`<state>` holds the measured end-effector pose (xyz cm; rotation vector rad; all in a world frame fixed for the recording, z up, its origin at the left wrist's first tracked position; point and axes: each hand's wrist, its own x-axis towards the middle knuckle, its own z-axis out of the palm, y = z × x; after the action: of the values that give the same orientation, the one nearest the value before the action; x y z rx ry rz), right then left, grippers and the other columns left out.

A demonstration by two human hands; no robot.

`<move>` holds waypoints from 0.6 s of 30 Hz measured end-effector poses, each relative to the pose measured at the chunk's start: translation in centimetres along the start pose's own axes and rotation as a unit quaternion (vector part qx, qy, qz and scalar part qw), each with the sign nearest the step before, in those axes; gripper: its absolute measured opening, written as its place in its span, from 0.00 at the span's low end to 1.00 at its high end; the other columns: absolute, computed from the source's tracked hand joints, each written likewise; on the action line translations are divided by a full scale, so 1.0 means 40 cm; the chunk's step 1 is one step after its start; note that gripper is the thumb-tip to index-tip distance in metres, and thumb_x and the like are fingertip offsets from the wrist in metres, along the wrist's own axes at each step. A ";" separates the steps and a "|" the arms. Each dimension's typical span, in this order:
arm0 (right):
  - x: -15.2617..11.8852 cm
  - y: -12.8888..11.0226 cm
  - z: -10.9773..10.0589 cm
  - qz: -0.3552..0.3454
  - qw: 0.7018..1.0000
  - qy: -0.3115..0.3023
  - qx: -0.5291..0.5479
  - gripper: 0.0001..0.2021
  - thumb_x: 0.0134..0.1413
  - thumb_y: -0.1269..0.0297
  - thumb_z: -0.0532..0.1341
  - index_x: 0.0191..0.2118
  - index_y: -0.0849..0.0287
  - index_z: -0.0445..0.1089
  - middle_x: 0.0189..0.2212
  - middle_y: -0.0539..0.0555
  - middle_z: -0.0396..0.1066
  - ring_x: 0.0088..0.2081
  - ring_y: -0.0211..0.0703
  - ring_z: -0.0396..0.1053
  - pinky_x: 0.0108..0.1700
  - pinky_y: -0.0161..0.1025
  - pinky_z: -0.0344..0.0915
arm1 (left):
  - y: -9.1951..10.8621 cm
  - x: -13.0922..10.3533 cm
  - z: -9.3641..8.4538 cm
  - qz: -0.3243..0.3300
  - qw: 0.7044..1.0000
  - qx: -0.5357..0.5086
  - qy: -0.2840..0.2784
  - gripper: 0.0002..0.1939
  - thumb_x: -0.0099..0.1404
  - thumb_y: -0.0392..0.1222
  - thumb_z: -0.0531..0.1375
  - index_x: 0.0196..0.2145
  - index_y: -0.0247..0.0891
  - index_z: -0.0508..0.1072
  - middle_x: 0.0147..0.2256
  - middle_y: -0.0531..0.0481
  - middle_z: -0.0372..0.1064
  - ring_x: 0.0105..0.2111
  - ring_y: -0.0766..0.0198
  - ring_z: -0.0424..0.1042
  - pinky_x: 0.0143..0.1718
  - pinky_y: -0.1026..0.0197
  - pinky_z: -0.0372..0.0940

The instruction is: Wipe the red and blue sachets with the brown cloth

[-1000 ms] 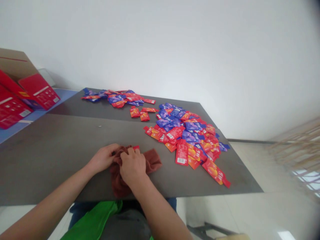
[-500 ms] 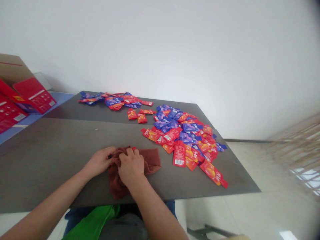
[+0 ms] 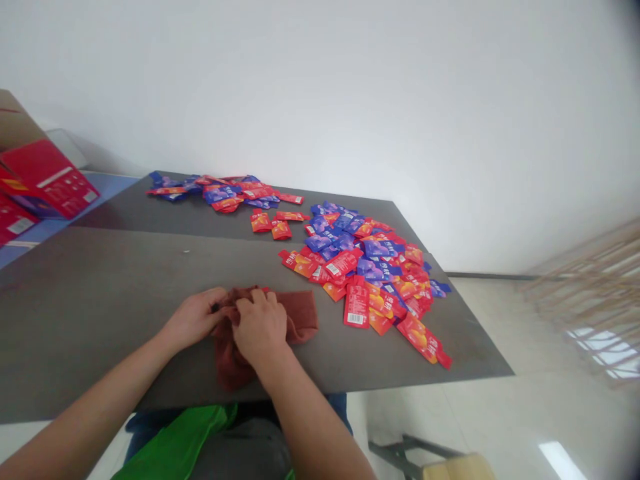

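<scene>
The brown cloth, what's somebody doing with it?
A person has both hands, the left and the right, on a brown cloth, bunching it up on the grey table. A bit of something red peeks out by the fingers. To the right lies a big pile of red and purple packets, with a smaller pile farther back.

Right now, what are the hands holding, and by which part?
A brown cloth: the left hand pinches its left side, the right hand grips its bunched middle.
</scene>
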<state>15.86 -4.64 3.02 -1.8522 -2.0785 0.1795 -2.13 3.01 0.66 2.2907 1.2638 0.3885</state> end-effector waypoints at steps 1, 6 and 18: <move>0.003 0.012 0.002 0.031 0.999 -0.010 -0.005 0.14 0.70 0.52 0.53 0.46 0.51 0.73 0.49 0.55 0.68 0.49 0.50 0.64 0.42 0.43 0.67 | -0.002 0.000 0.002 0.005 1.000 0.003 0.001 0.15 0.67 0.52 0.54 0.29 0.40 0.71 0.31 0.51 0.72 0.34 0.59 0.70 0.37 0.60 0.62; 0.027 0.083 -0.040 0.146 0.988 -0.017 -0.051 0.14 0.70 0.57 0.52 0.48 0.55 0.73 0.49 0.59 0.68 0.49 0.51 0.64 0.42 0.43 0.67 | -0.002 -0.003 0.002 0.020 1.000 -0.002 0.001 0.17 0.69 0.54 0.53 0.31 0.40 0.73 0.35 0.51 0.74 0.35 0.60 0.70 0.39 0.61 0.61; 0.018 0.091 -0.022 0.117 0.992 -0.022 -0.043 0.15 0.71 0.55 0.51 0.45 0.54 0.74 0.48 0.58 0.69 0.48 0.50 0.65 0.41 0.41 0.67 | 0.005 -0.003 0.003 0.024 1.000 0.000 0.003 0.16 0.69 0.51 0.53 0.30 0.40 0.71 0.35 0.51 0.73 0.36 0.60 0.70 0.39 0.61 0.61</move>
<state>19.52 -3.56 2.79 -2.1602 -1.9204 0.1933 -2.00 2.78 0.65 2.3248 1.2153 0.4129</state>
